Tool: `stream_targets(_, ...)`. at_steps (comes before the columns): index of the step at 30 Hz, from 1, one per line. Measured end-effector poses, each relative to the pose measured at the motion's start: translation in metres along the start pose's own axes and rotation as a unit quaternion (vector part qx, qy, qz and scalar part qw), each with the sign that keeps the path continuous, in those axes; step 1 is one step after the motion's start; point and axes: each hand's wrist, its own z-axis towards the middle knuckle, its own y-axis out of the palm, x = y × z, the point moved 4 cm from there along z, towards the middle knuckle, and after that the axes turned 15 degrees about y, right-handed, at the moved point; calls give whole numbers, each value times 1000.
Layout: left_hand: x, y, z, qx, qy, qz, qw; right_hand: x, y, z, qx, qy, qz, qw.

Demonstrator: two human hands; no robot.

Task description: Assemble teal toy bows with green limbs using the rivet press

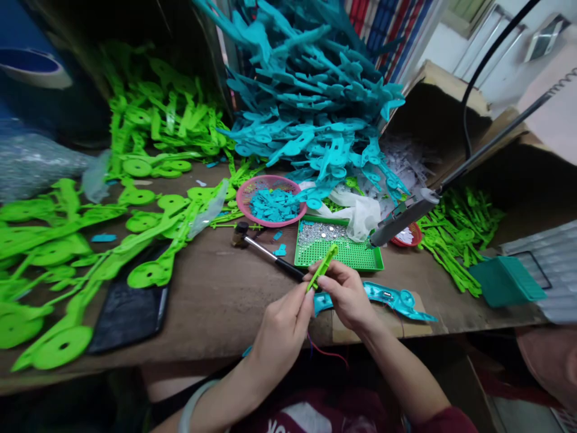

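Between my two hands, above the bench near its front edge, is a slim bright-green plastic part (325,266), tilted up and away from me. My left hand (285,319) pinches its lower end. The fingers of my right hand (346,293) close on it from the other side. Below and behind the right hand lies a long teal plastic piece (399,300) on a cardboard sheet (363,328). Thin red and blue wires (331,353) hang under my hands; where they attach is hidden. A hammer (270,255) lies just beyond, its handle end near my fingers.
Beyond my hands stands a green perforated tray (338,255) with small metal parts, beside a pink basket (241,201) of teal pieces. Teal parts (311,102) pile high behind; green parts (166,120) heap left. A screwdriver-like tool (406,216) hangs at right. A black phone-like slab (130,313) lies left.
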Motion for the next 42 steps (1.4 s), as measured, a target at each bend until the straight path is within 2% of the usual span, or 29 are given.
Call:
stream_targets(5,-8,-10,7,-12,-19,-60,998,-18,3,11,-5,-6,-13,1000)
stream_targets(8,-9,-25,16,-89,11,-67,994,-45,7,23,-24,-35,-61,997)
stream_targets(10,-13,-36,21,-145,2,-83,986,-61,16,34,-41,-65,-112,991)
stream_targets(11,-17,-43,21,-150,-8,-88,985,-65,22,39,-53,-73,-137,986)
stream_targets(13,-26,-63,16,-94,-29,-70,993,-64,32,46,-67,-78,-183,978)
stream_targets(15,-37,-86,-1,0,-71,-32,997,-50,38,41,-74,-75,-225,969)
stream_targets(17,-50,-106,-30,85,-150,-17,985,-26,35,25,-96,-61,-282,953)
stream_targets(19,-62,-114,-63,139,-240,-45,960,3,23,3,-122,-56,-358,924)
stream_targets(21,-69,-109,-88,185,-291,-97,934,23,3,-16,-123,-87,-429,891)
stream_targets(23,-69,-94,-97,210,-307,-141,917,32,-16,-30,-117,-133,-475,862)
stream_targets(25,-66,-74,-92,194,-313,-174,913,31,-29,-37,-107,-160,-508,840)
stream_targets(27,-62,-51,-77,138,-316,-209,915,25,-34,-39,-95,-160,-521,833)
stream_targets(28,-60,-41,-68,107,-316,-233,914,22,-35,-38,-89,-147,-513,841)
stream_targets(30,-59,-24,-51,61,-312,-276,907,17,-34,-36,-74,-95,-463,878)
stream_targets(33,-66,-11,-36,54,-310,-296,902,18,-30,-33,-56,12,-361,931)
stream_targets(35,-72,-8,-34,60,-320,-281,903,19,-28,-33,-44,37,-336,940)
stream_targets(36,-74,-6,-35,58,-329,-273,902,17,-28,-33,-32,26,-344,938)
stream_targets(39,-78,-1,-41,38,-351,-256,900,7,-31,-28,25,-45,-422,905)
stream_targets(40,-78,0,-42,33,-354,-249,901,4,-31,-23,40,-62,-464,883)
stream_targets(42,-78,0,-43,23,-362,-235,902,-2,-27,-7,45,-85,-567,818)
